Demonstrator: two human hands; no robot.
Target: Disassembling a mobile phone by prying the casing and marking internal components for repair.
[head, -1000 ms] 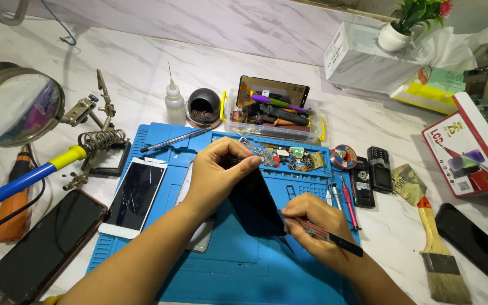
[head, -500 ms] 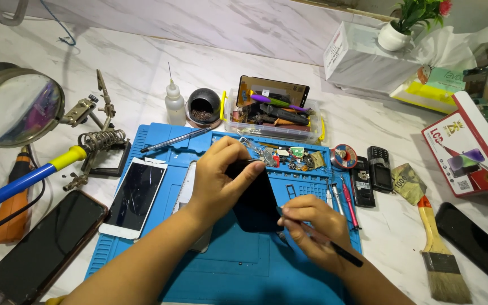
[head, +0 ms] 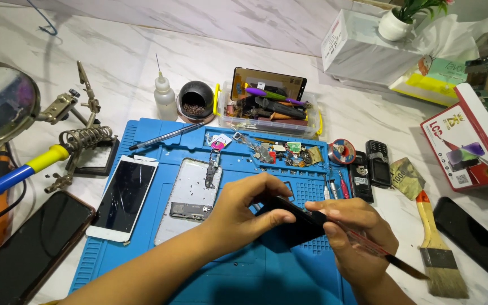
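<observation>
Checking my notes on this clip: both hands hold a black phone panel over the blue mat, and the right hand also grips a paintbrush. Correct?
Not quite. The right hand grips a slim dark pen-like tool, not a paintbrush; the paintbrush lies untouched on the marble to the right. The head view shows this. The left hand and right hand do hold the black phone panel over the blue mat.

Fingers (head: 266, 217) hide much of the black phone screen (head: 292, 226); the magnifier (head: 1, 104) at the bench's left edge is cut off.
</observation>
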